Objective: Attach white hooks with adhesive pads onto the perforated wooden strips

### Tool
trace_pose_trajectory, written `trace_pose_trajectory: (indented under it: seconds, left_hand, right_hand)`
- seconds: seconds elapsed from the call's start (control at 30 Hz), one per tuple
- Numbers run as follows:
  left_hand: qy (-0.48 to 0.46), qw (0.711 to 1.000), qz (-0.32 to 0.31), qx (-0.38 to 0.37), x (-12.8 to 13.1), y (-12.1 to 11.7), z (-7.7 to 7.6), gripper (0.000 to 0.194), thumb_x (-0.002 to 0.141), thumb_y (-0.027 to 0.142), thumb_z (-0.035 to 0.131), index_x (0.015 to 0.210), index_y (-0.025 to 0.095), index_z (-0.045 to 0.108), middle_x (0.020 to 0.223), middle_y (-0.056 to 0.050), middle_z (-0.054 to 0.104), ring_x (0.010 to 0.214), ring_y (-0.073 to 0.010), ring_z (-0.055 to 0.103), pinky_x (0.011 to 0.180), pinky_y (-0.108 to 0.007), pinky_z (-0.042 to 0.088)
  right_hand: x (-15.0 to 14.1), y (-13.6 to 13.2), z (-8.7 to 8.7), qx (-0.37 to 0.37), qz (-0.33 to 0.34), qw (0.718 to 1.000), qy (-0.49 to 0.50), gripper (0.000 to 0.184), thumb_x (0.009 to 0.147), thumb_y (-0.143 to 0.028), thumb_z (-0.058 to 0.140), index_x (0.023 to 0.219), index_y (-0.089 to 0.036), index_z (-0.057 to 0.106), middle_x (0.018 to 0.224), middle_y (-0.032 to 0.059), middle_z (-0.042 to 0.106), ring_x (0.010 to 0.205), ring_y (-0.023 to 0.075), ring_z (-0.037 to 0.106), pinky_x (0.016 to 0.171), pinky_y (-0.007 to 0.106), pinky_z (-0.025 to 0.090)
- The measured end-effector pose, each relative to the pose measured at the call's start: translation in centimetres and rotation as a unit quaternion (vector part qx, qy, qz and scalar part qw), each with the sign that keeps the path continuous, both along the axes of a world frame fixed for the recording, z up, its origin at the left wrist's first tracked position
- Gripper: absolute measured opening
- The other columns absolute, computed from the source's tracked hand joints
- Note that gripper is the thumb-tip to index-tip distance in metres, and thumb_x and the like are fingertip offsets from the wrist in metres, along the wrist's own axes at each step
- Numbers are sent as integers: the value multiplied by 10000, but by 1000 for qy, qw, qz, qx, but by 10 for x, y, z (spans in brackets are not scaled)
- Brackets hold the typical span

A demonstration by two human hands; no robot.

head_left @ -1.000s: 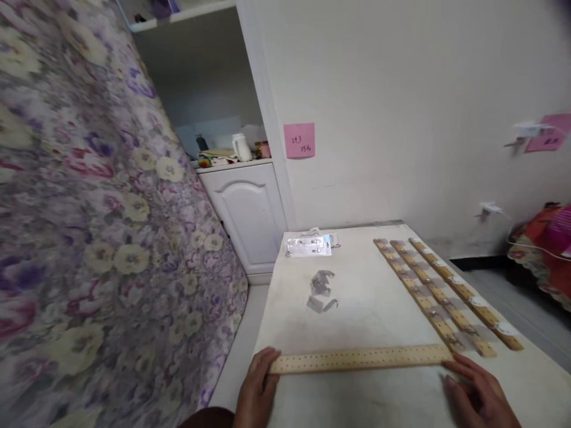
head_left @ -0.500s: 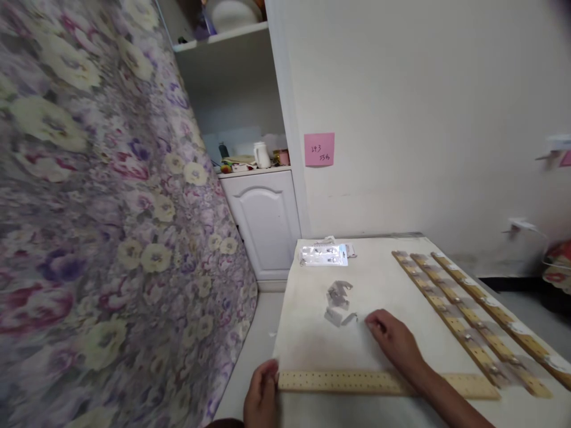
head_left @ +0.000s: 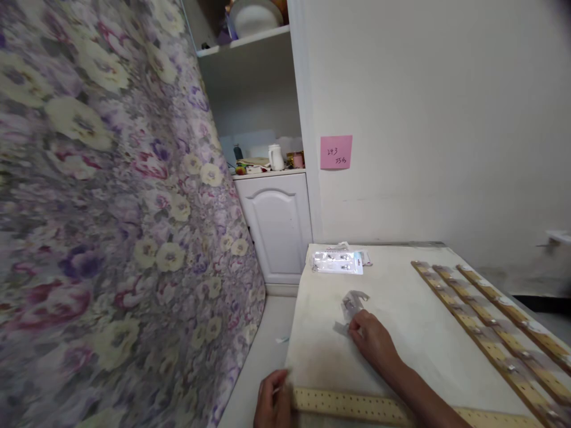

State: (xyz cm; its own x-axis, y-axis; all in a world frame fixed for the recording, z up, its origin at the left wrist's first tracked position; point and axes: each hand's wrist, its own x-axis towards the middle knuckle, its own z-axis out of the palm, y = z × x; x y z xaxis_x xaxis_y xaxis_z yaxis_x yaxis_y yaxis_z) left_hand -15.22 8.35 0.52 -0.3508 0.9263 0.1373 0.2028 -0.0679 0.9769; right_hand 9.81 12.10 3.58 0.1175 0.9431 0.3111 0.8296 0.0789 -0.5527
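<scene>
My right hand (head_left: 372,342) reaches across the white table (head_left: 401,309) and lies over a small pile of clear plastic packets with metal clips (head_left: 352,304); its fingers curl down onto the nearest packet, and the fingertips are hidden. At the table's near left corner, my left hand (head_left: 273,404) grips the left end of a perforated wooden strip (head_left: 357,407) that lies along the near edge.
Three more wooden strips (head_left: 486,330) with taped clips lie side by side at the right. A blister pack (head_left: 336,261) sits at the far edge. A floral cloth (head_left: 111,238) hangs left. A white cabinet (head_left: 279,223) and a pink note (head_left: 336,152) are behind.
My right hand left the strip's right end and moved up to the clip packets. The view swung left and down, so the table shifted right. My left hand kept its hold.
</scene>
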Motion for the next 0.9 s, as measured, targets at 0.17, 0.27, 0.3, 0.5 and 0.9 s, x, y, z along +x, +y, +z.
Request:
trace_pose_trajectory:
  seconds: [0.17,0.27,0.3,0.5,0.9]
  left_hand:
    - [-67,992,-105,-33,17,-21,32,366,717,548,605,813,196,625,580,33,576,527,-111,498,522,-206,386]
    - [-165,963,-197,-83,29,-30,43,357,774,526,571,819,173,603,578,42,557,426,-50,395,441,-181,294]
    - [-193,952,-218,-97,32,-32,45,366,790,529,552,815,166,596,589,35,565,411,-42,387,420,-177,269]
    - [-274,896,-306,-168,39,-36,43,369,817,515,533,686,171,500,508,37,534,325,-18,336,343,-169,140]
    - [-231,920,-271,-162,35,-30,27,360,771,494,588,640,185,458,475,53,548,283,-8,309,309,-161,93]
  right_hand:
    - [-13,-39,6,108,140,979,104,140,885,-202,445,791,-220,547,799,11,581,746,137,574,678,239,454]
    - [-22,-60,-1,165,192,961,110,140,887,-162,450,880,-230,572,899,34,603,840,134,600,723,225,482]
    - [-25,-65,-4,175,202,957,109,145,882,-149,459,896,-233,577,930,39,605,857,130,605,730,218,488]
    - [-41,-80,-22,171,230,953,103,162,880,-111,442,862,-227,554,960,43,565,844,110,603,733,205,504]
    - [-60,-85,-21,83,110,966,220,184,864,-198,430,947,-236,590,1109,90,553,896,176,620,660,255,553]
